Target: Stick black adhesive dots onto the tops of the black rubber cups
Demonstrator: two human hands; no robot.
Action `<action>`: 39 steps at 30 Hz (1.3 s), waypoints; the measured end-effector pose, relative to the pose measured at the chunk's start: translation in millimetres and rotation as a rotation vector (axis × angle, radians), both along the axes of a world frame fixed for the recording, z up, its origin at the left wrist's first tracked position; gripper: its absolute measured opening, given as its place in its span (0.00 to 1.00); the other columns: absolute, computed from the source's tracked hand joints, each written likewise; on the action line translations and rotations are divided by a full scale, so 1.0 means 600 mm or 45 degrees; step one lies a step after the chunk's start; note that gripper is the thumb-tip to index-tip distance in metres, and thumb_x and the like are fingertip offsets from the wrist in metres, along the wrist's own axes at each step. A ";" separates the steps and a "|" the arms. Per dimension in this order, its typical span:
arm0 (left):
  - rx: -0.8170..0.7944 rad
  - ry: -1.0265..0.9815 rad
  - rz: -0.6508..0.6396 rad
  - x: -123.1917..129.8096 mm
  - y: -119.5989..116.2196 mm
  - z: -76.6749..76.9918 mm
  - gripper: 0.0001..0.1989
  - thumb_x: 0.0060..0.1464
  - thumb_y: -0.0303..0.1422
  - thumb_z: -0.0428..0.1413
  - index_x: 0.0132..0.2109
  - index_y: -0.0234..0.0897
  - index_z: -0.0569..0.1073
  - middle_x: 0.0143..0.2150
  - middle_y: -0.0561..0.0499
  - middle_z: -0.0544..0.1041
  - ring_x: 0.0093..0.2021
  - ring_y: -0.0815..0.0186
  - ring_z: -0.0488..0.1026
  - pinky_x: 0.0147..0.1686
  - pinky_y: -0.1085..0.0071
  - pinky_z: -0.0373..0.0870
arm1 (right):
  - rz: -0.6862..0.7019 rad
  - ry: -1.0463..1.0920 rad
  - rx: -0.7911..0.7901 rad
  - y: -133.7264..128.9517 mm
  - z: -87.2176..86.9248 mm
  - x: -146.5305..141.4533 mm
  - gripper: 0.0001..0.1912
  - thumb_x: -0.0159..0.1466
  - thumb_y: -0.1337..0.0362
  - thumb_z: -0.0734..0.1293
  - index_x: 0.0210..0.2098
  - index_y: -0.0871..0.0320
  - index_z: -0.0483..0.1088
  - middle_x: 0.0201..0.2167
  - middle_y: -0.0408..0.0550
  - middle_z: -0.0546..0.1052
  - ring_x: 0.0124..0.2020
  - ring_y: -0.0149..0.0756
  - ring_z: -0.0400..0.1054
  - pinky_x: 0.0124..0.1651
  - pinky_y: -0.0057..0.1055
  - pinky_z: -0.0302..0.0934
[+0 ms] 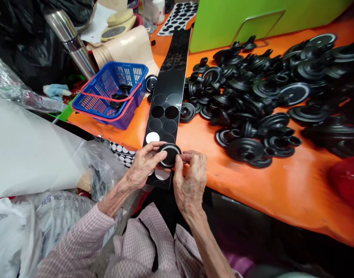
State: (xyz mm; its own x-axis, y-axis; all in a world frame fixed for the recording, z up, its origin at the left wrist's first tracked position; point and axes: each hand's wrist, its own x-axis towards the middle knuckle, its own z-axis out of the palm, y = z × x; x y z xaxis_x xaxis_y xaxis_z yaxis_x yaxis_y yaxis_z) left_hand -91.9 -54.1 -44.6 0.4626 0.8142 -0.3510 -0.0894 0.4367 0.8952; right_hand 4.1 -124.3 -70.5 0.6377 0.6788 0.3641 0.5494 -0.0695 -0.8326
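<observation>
A: How far along with the black disc (171, 155)?

B: Looks midway through a single piece. Sits at the clock's centre, over the near end of the black strip (167, 87), showing a dark face inside a pale ring. Cannot tell whether anything is newly stuck on.

A: Held how?

B: Pinched at the rim by the left hand (145, 162), with thumb over the face. Met at 3 o'clock by the right hand (191, 173), with thumb and fingertips close together at the edge — cannot tell whether pinching or only steadying.

A: Done and left?

B: Shows a white round spot (152, 138) towards 10 o'clock on the strip and a pale round spot (162, 175) towards 7; probably marks circles lifted off. Continues with round outlines towards 12, so likely plenty left. Note also, at 2 o'clock, a large heap of black parts (265, 88) on the orange table (211, 162) — finished or not, impossible to tell.

A: Containers?

B: Look to 10 o'clock: a blue basket (121, 122) with red handles, holding a few small black pieces (125, 89). Beyond, towards 11, see a steel flask (69, 42), contents hidden.
</observation>
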 end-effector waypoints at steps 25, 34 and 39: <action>0.081 0.427 0.182 -0.085 0.033 0.009 0.19 0.42 0.40 0.66 0.38 0.39 0.68 0.28 0.54 0.74 0.28 0.67 0.73 0.29 0.71 0.69 | 0.354 -0.020 -0.143 0.049 0.018 0.041 0.12 0.63 0.60 0.61 0.44 0.57 0.67 0.45 0.55 0.72 0.48 0.45 0.68 0.50 0.50 0.66; -0.426 0.000 0.008 -0.025 0.037 0.034 0.18 0.35 0.34 0.70 0.33 0.32 0.75 0.26 0.50 0.77 0.24 0.68 0.73 0.27 0.72 0.70 | 0.341 0.010 -0.120 0.029 0.002 0.026 0.17 0.66 0.59 0.61 0.52 0.56 0.67 0.48 0.56 0.71 0.49 0.44 0.67 0.51 0.49 0.66; -0.380 -0.160 -0.023 -0.012 0.030 0.015 0.15 0.39 0.33 0.68 0.36 0.33 0.75 0.27 0.51 0.78 0.25 0.68 0.73 0.30 0.72 0.71 | 0.270 -0.212 -0.081 0.036 0.012 0.039 0.13 0.66 0.57 0.62 0.45 0.58 0.70 0.40 0.53 0.73 0.44 0.44 0.66 0.47 0.45 0.65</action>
State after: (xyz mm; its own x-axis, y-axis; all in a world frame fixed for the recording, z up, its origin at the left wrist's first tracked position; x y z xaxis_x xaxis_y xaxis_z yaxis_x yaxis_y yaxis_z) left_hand -99.3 -36.0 -35.4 0.5311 0.6750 -0.5121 -0.1807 0.6807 0.7099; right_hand 27.3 -102.8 -63.1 0.4140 0.8155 0.4045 0.6861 0.0125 -0.7274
